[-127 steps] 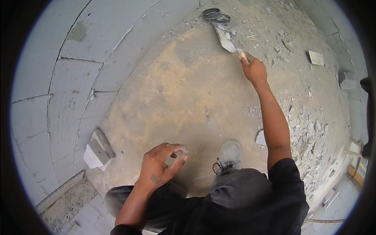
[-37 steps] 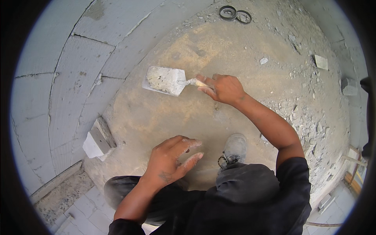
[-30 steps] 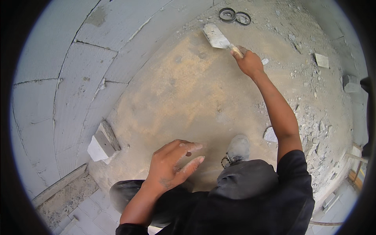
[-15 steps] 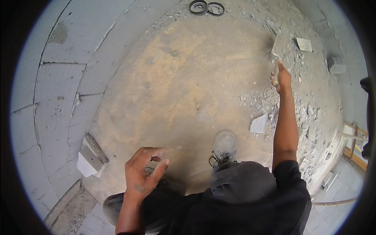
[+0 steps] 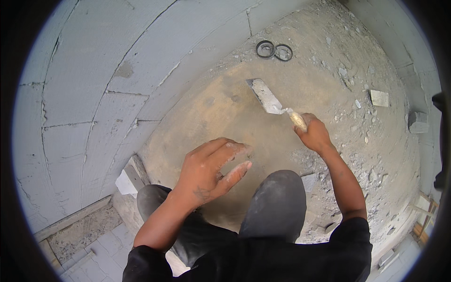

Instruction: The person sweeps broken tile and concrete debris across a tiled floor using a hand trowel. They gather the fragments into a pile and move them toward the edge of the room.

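My right hand [image 5: 314, 134] is closed round the pale handle of a trowel [image 5: 267, 96]. The trowel's flat metal blade, smeared with whitish dust, points to the far left above the sandy ground. Nearer to me on the left, my left hand [image 5: 212, 167] is held over the ground with its dusty fingers curved and a gap between thumb and fingers. Nothing is in it. Below the two hands is a smoothed, yellowish-brown patch of floor [image 5: 225, 113].
Two black rings [image 5: 265, 49] lie at the far side. Rubble and stone bits cover the right, with a pale block piece [image 5: 379, 98] and a grey block [image 5: 417, 122]. A block wall [image 5: 117, 108] runs along the left, with a white block [image 5: 127, 182] at its foot.
My right hand has swung the trowel leftward from the rubble edge, its blade now turned to the left. My left hand has moved forward and right. The view has shifted, and my knee now covers the shoe.
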{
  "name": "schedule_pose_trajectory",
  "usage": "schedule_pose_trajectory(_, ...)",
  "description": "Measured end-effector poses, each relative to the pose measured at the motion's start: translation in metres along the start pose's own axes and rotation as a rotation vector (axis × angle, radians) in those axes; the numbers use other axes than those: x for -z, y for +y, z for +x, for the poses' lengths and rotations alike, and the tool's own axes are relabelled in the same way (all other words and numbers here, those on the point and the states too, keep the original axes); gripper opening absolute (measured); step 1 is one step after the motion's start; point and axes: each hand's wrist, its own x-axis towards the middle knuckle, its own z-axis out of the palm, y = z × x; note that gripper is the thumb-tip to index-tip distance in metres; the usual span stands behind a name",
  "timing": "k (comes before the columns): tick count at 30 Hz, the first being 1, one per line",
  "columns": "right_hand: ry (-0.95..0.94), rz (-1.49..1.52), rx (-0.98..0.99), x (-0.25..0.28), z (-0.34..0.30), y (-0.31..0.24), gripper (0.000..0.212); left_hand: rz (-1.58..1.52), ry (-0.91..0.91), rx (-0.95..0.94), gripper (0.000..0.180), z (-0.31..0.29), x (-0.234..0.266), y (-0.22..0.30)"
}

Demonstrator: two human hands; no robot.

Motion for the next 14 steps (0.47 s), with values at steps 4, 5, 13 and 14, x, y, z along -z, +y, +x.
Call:
schedule_pose_trajectory(4,-0.132,0.031,-0.218,0.04,0.012,-0.001,0.036,-0.017,-0.059,-0.23,0.028,0.033,0.009,0.06)
schedule_pose_trajectory(5,-0.143,0.041,-0.23,0.05,0.024,-0.006,0.036,-0.018,-0.072,-0.304,0.029,0.04,0.011,0.069)
schedule_pose_trajectory(13,0.007,1.156,-0.493,-0.061,0.124,-0.125,0.037,-0.276,-0.152,-0.502,0.021,0.082,0.0,0.029)
schedule_pose_trajectory(14,0.032,1.201,-0.561,-0.092,0.13,-0.148,0.044,-0.296,-0.172,-0.522,0.022,0.09,-0.003,0.013)
